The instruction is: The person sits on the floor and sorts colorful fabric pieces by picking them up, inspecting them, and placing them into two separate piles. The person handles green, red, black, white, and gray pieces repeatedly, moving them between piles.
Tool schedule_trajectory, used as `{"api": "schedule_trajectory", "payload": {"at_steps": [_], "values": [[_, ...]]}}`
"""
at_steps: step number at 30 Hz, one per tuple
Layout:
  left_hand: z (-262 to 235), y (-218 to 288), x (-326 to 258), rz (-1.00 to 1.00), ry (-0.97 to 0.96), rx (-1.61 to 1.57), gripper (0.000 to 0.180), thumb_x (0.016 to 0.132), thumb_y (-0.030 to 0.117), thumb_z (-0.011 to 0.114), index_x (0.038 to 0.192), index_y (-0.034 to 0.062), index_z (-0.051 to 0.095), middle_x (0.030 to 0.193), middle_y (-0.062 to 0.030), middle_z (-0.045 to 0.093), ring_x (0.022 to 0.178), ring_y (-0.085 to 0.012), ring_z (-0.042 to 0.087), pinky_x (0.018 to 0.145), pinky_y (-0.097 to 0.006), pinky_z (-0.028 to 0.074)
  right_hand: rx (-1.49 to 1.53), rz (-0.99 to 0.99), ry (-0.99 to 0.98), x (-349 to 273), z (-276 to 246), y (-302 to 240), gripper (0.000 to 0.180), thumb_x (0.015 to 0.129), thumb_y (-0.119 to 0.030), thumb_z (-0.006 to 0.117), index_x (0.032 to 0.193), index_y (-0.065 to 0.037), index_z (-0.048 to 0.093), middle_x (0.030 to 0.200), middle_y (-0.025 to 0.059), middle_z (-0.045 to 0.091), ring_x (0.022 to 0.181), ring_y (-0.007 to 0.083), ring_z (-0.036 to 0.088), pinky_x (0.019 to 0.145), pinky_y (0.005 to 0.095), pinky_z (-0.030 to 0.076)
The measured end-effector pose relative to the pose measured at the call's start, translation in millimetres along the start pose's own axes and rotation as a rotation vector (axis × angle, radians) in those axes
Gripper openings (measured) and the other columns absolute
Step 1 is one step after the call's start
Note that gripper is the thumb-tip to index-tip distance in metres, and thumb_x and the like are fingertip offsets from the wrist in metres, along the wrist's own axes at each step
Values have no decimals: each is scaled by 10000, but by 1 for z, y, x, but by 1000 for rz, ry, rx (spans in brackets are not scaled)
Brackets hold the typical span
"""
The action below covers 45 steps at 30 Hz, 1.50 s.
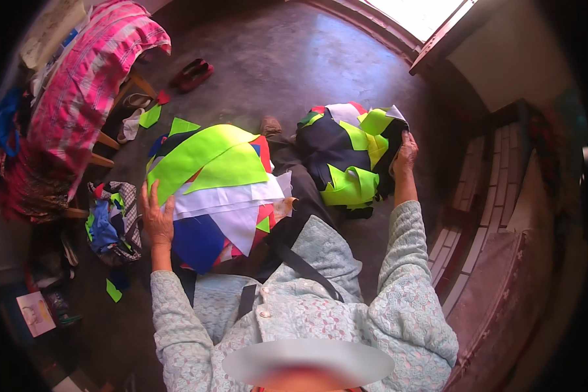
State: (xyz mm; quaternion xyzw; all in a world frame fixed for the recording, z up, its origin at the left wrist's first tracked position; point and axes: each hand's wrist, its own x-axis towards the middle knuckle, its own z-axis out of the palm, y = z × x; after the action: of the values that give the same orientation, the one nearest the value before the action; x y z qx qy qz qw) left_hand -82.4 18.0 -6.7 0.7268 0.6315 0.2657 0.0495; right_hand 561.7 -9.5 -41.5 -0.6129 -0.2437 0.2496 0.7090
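Two rounded heaps of coloured fabric scraps rest on and beside my legs. The left heap (232, 162) has large neon yellow-green pieces on top, with white, blue and red ones below. My left hand (158, 221) lies against its left side, fingers stretched upward over the cloth and gripping nothing. The right heap (333, 153) shows navy, neon yellow, white and red pieces. At its far right side my right hand (405, 155) is closed on the edge of dark fabric scraps, beside a folded grey and yellow piece. The fingertips are partly hidden by the cloth.
A bed with a pink checked cover (104, 91) stands at the left. Below it sits a checked bag (114, 219) of scraps, with a loose green scrap (114, 291) nearby. Dark red shoes (193, 75) lie ahead. Stacked white-edged slats (483, 189) line the right side.
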Motion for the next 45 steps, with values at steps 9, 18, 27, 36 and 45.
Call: {"api": "schedule_trajectory", "payload": {"at_steps": [9,18,27,36,45], "values": [[3,-4,2,27,15,7,537,916,364,581,1385,128,468,1460,-183,376,1335,-374,377,1094,-447,326,-365,149,-22,-18,26,40,405,978,-321,567,1171,28,635,1060,49,672,916,132,604,837,272,480],[6,-4,1,33,34,8,532,906,349,592,1377,131,475,1449,-182,388,1325,-375,385,1090,-452,331,745,303,0,5,-5,-10,343,999,-328,515,1160,-41,610,1123,77,670,1022,240,634,945,380,491],[4,-5,-3,30,68,-48,533,874,318,636,1351,120,505,1424,-189,413,1301,-379,404,1073,-448,347,938,68,-539,-2,13,-101,501,967,-401,536,1339,-68,508,1345,82,552,1265,270,489,1113,472,339],[3,3,0,74,178,30,540,833,370,663,1310,152,532,1390,-154,457,1249,-373,457,1009,-465,422,687,-168,-485,-86,126,-214,571,967,-423,534,1411,-82,419,1425,103,466,1316,271,437,1108,469,346],[2,-1,0,-90,50,-95,538,830,399,647,1302,161,549,1413,-153,439,1268,-369,447,996,-475,430,66,-566,-1484,-292,265,-182,314,972,-173,523,1241,-33,606,1352,183,548,1324,298,464,1081,371,354]]}}
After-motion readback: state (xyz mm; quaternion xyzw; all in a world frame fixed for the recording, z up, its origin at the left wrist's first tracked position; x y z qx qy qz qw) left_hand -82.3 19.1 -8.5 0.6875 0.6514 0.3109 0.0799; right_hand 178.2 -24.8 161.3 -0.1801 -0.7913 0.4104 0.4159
